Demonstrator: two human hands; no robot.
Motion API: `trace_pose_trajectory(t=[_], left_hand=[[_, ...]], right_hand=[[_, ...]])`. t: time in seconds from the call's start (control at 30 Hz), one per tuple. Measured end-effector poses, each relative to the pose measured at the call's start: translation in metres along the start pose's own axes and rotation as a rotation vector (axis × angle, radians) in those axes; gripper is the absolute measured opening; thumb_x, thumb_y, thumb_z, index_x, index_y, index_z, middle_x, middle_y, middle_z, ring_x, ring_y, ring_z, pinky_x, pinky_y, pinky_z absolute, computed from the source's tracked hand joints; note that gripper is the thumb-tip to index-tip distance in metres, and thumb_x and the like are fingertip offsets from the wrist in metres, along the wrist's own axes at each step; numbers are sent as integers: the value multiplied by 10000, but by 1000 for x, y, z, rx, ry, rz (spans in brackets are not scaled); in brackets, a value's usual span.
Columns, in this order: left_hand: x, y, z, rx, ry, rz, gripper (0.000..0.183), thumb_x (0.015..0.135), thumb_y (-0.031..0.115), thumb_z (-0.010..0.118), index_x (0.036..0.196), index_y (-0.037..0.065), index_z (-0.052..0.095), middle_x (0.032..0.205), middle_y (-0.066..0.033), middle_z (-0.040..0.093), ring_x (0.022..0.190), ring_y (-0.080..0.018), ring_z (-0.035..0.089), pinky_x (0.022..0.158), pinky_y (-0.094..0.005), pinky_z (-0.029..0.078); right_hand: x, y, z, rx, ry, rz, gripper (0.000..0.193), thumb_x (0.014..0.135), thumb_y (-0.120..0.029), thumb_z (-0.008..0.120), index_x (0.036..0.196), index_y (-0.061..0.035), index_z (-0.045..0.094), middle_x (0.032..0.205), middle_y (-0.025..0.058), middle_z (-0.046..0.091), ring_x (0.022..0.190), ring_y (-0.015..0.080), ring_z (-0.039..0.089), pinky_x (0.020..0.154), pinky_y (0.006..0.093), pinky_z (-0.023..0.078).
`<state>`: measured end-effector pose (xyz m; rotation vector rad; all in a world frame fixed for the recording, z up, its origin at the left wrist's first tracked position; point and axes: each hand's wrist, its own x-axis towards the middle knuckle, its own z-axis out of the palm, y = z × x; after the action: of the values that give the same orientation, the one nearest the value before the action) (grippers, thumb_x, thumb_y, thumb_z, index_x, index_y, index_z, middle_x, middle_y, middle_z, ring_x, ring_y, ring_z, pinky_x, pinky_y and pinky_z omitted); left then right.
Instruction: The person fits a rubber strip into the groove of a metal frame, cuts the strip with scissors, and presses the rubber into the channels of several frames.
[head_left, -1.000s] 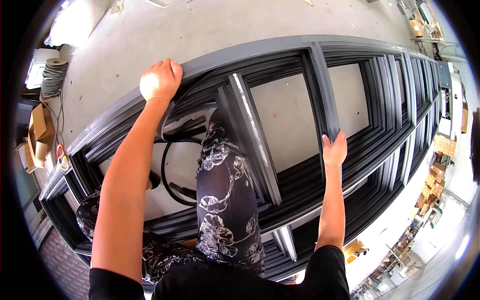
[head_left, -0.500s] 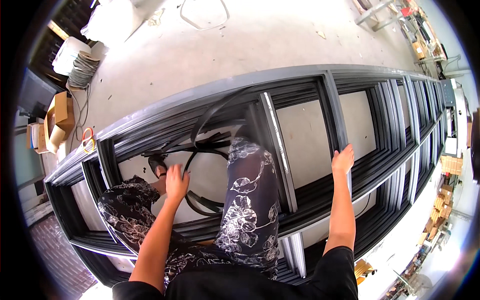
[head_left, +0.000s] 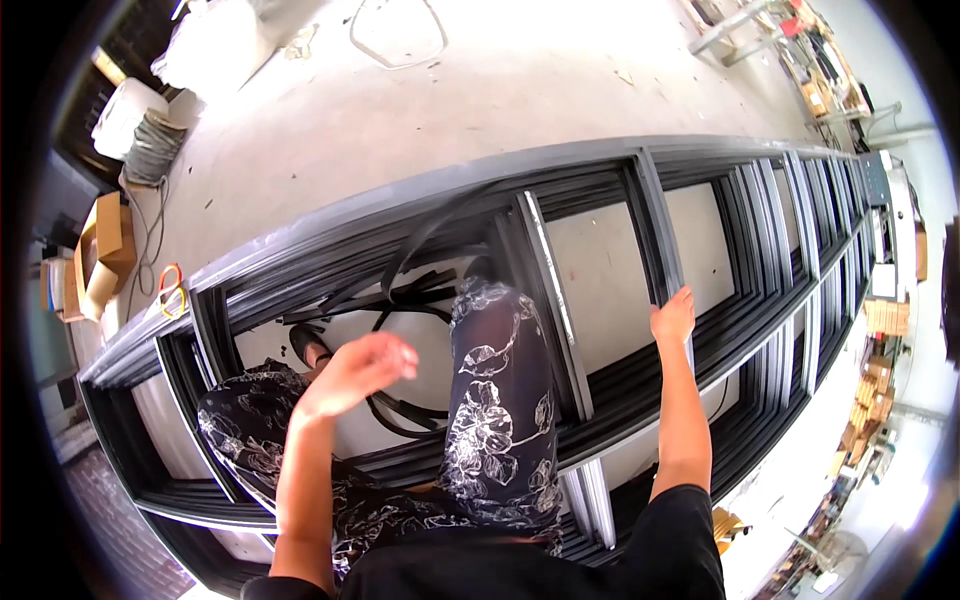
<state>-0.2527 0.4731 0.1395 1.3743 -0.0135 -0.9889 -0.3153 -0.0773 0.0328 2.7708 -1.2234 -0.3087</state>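
Note:
My right hand (head_left: 673,318) is closed around a dark grey crossbar (head_left: 661,228) of the top metal frame. To its left, my left hand (head_left: 362,372) hangs in the air above the frame opening, blurred by motion. Its fingers reach out to the right, and I see nothing in them. Black flexible strips (head_left: 415,292) lie loosely in that opening, and one loops up over the frame's far side. The dark metal frames (head_left: 400,215) lie stacked flat, long rails joined by crossbars. My legs in patterned trousers (head_left: 490,410) stand within the stack.
An orange-handled tool (head_left: 172,292), perhaps scissors, rests on the frame's left end. Beyond are an open cardboard box (head_left: 107,245), a grey cable coil (head_left: 152,148) and a white bag (head_left: 215,45). A thin strip loop (head_left: 398,62) lies on the far floor. Boxes (head_left: 870,395) line the right side.
My left hand has moved right and turned, its fingers now stretched to the right. My right hand keeps its hold on the crossbar. The view has shifted slightly.

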Motion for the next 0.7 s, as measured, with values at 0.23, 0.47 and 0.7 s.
trace_pose_trajectory(t=[0.23, 0.47, 0.7], left_hand=[[-109, 111, 38, 253, -297, 535, 192, 930, 165, 635, 1006, -8, 669, 920, -77, 677, 867, -163, 647, 772, -316, 513], [-98, 83, 36, 418, -42, 351, 205, 927, 176, 637, 1016, -6, 669, 932, -81, 677, 883, -165, 644, 782, -317, 510], [-83, 69, 33, 473, 112, 187, 218, 925, 187, 639, 1025, -4, 669, 945, -85, 677, 900, -168, 641, 792, -319, 508]], right_hand=[[4, -28, -2, -66, 3, 12, 799, 790, -305, 751, 1386, 51, 355, 1325, 218, 517, 1270, 371, 493, 1055, 464, 409], [89, -90, -19, 14, 42, -188, 518, 828, -417, 682, 1121, 1, 594, 1116, 223, 663, 1067, 411, 630, 911, 504, 515], [168, -201, -45, 25, 69, -270, 502, 842, -420, 689, 1128, -13, 624, 1140, 198, 671, 1077, 370, 643, 920, 454, 520]])
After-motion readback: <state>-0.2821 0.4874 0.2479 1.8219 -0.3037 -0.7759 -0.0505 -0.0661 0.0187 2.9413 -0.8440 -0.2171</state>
